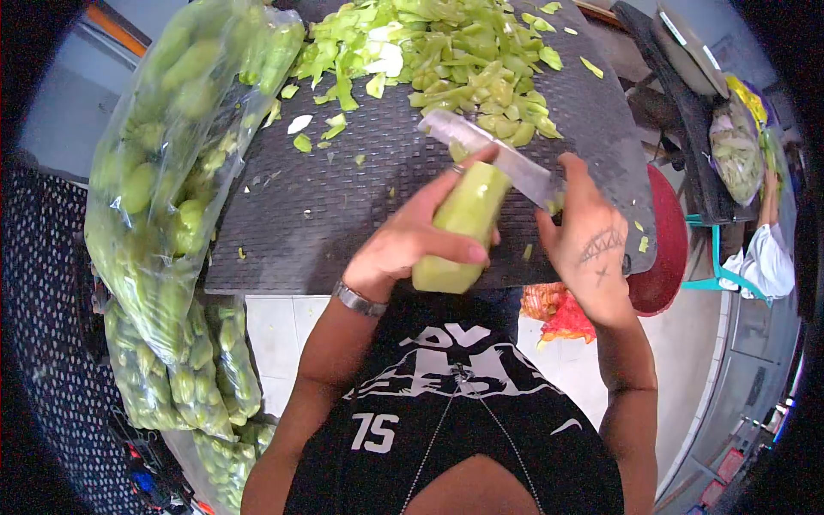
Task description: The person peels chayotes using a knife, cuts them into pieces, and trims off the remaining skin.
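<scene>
My left hand [421, 227] is wrapped round a thick, pale green peeled vegetable [468, 215], its thumb across the near side. A ring is on one finger and a metal watch on the wrist. My right hand [588, 232] grips a broad-bladed knife [506, 163], whose handle is mostly hidden by the fingers. The blade slants across the far end of the vegetable, and a small green bit clings near it. Just beyond the blade lies a heap of green slices and peelings [472, 64] on the dark woven-textured tabletop [300, 232].
A large clear plastic bag of green produce [146, 197] leans along the table's left side, with more bagged produce [180, 386] below. At the right are a dark red basin [661, 240], a turquoise stool [708, 257] and a red net bag [558, 313].
</scene>
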{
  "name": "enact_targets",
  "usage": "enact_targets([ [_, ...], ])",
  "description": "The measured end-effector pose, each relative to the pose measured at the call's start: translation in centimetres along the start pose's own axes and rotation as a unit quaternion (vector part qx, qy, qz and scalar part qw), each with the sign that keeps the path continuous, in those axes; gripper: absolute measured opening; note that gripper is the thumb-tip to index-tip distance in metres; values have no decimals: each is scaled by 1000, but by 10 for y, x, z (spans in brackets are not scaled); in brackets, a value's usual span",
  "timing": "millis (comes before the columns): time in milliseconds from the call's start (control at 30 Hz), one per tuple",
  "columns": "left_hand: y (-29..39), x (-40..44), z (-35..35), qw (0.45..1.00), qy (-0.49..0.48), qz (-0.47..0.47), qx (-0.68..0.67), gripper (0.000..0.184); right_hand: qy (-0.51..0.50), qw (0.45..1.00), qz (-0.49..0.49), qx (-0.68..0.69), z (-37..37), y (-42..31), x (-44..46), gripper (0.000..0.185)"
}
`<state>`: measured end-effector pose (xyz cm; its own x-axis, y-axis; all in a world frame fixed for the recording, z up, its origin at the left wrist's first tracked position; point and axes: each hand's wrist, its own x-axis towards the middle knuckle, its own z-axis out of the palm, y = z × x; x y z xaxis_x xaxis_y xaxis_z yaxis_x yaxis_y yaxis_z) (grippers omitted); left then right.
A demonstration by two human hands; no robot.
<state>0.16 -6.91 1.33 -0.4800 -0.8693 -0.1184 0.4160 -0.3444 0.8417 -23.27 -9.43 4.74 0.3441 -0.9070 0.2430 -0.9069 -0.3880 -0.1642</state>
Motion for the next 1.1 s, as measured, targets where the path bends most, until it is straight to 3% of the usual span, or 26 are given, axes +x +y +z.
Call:
enact_targets([
  [100,6,-6,-15,999,40,8,-31,113,0,999,42,-3,-2,5,-4,61],
  [267,10,-12,-37,978,169,103,-67,102,17,997,76,-7,2,16,-8,63],
  [433,7,-10,-18,996,14,46,-76,113,45,998,53,8,7,10,-8,63],
  [533,1,-5,-9,999,41,30,-1,113,59,997,37,12,5,7,-11,64],
  [600,1,-5,-14,992,117,47,-27,105,58,998,37,14,4,8,-14,65],
  [667,-8,-5,-34,971,193,78,-115,79,56,997,41,18,4,12,-17,66],
  [733,-4,-8,-33,955,242,131,-111,72,-8,997,73,16,1,11,-18,68],
  [967,-10,-16,-8,988,98,75,-97,64,-40,986,3,160,15,8,-16,59],
  [1100,-26,-15,-14,955,209,58,-201,50,-95,969,86,211,11,3,-15,39],
])
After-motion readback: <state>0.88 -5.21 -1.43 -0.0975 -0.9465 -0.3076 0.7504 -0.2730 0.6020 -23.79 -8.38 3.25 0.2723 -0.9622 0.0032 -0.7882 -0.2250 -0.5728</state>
